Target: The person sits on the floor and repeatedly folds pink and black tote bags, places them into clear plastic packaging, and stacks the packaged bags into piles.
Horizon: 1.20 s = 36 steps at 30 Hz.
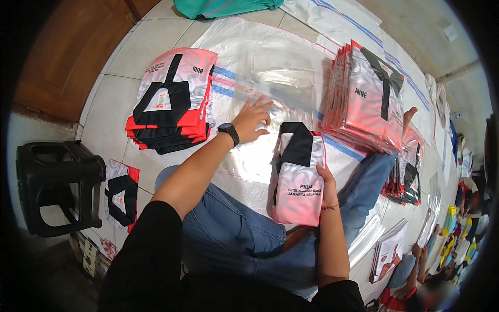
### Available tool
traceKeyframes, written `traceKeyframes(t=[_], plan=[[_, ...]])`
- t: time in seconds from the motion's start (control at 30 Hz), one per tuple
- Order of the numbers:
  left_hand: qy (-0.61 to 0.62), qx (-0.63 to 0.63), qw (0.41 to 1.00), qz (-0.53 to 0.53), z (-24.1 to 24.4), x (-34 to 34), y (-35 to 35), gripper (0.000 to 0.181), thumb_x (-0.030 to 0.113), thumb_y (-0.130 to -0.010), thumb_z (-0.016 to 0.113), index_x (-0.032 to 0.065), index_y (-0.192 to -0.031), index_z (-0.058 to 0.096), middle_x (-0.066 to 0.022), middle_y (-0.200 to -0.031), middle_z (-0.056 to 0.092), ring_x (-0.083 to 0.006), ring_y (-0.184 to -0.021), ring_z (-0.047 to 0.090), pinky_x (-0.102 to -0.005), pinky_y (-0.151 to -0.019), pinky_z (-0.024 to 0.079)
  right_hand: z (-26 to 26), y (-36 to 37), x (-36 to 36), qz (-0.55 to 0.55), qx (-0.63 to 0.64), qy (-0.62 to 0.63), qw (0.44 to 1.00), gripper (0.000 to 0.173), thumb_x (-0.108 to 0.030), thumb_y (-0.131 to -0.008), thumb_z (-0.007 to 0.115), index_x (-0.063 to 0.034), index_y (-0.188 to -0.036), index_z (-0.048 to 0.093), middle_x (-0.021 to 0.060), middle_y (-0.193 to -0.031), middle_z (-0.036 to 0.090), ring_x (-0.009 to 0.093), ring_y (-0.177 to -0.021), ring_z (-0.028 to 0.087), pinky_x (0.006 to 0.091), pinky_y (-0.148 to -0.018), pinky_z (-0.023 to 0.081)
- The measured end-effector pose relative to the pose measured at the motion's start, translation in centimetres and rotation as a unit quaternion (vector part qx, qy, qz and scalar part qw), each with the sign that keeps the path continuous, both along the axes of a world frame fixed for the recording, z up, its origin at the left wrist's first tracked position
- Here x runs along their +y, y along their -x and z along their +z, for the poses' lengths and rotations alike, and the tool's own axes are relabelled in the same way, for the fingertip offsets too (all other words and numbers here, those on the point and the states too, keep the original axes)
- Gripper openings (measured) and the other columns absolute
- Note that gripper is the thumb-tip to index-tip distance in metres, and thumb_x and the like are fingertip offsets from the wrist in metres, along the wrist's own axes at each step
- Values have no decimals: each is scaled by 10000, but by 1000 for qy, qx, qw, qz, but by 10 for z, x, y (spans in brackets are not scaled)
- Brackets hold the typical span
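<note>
My right hand [326, 180] grips the side of a folded polo shirt [300, 175], pink and white with a black collar and printed writing. Spread over clear plastic bags [286, 84] on a white woven sack [222, 43], my left hand [252, 120] has its fingers apart and holds nothing. A stack of folded shirts [171, 101] with black collars and red edges lies to the left. On the right stands a tall pile of similar shirts in clear plastic [370, 97], close beside my knee.
A black plastic stool [60, 187] stands at the left, with one folded shirt [121, 195] by it on the tiles. More bagged shirts [407, 167] and a stack of white garments [390, 249] lie right. Other people [421, 288] sit at the lower right.
</note>
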<state>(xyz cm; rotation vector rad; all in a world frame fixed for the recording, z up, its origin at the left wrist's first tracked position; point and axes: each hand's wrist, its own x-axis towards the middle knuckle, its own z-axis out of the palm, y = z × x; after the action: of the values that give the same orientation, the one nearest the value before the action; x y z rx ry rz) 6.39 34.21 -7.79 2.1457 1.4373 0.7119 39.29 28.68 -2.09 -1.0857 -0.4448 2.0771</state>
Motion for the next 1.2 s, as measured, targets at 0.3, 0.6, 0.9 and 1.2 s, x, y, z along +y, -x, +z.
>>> traceKeyframes(t=[0.3,0.6,0.9,1.2], plan=[[60,-20,997,-40,-18,-9,-11,172,293,-839,773,142,-821,691,-133,-1610,358,-407,-1540,132,-585,-1231,65,66,16,-14,-4,-7,-62,998,511,-159,-982,555,-15,-1457,437,138,-1277,625,275,-1124,655,408,-971,539],[256,-440,860,35,17,15,11,55,138,-995,628,90,-977,609,-133,-1480,540,-232,-1444,399,-396,-1170,327,-22,4,-21,75,-21,28,997,528,-104,-991,543,-18,-1495,411,131,-1330,597,253,-1154,628,393,-988,528],[207,-223,939,-162,120,-44,-39,182,189,-904,743,86,-1036,672,-191,-1403,588,-329,-1426,431,-411,-1160,330,-16,62,1,26,5,-30,999,474,-130,-1018,515,-39,-1474,424,124,-1287,610,248,-1108,651,382,-943,555],[482,-482,655,325,41,-99,-26,483,303,-919,745,16,-1264,565,-133,-1215,617,-263,-1129,621,-445,-941,533,-6,74,22,85,-105,-92,986,544,-168,-970,595,-41,-1463,403,120,-1195,631,253,-1027,675,413,-872,584]])
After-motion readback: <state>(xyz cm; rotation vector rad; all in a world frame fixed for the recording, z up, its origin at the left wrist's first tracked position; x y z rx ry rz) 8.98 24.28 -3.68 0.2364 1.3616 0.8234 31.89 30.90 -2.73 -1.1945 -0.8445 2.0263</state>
